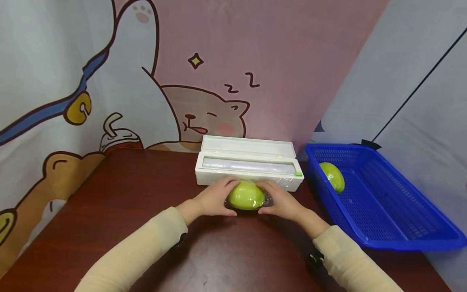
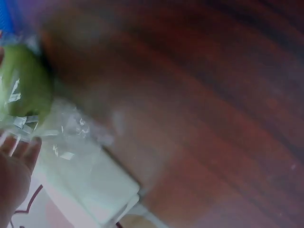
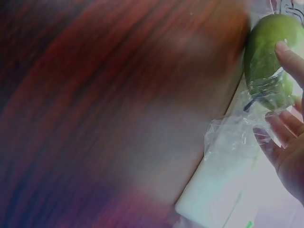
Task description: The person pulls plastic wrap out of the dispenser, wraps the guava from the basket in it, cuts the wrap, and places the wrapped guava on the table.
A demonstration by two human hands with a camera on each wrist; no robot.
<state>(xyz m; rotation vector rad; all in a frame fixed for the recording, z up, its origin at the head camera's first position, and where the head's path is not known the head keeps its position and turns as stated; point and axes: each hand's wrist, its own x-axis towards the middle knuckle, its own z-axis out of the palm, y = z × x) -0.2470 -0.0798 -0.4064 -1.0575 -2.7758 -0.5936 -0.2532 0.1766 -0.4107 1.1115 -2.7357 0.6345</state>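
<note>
A green mango (image 1: 247, 195) in clear cling film sits between my two hands at the middle of the table, just in front of the white film dispenser (image 1: 208, 177). My left hand (image 1: 217, 197) curves round its left side, with fingertips on the film in the left wrist view. From the other side my right hand (image 1: 283, 201) grips it, the thumb lying on the skin in the right wrist view. Loose cling film (image 3: 228, 142) spreads out beyond the fruit there. Much of the left hand is out of frame in its wrist view.
The dispenser's lid (image 1: 248, 147) stands raised at the back, with a film roll (image 1: 251, 165) inside and a green slider (image 1: 298, 174) at its right end. On the right, a blue basket (image 1: 350, 227) holds another green mango (image 1: 333, 177). A patterned cloth (image 1: 284, 52) hangs behind.
</note>
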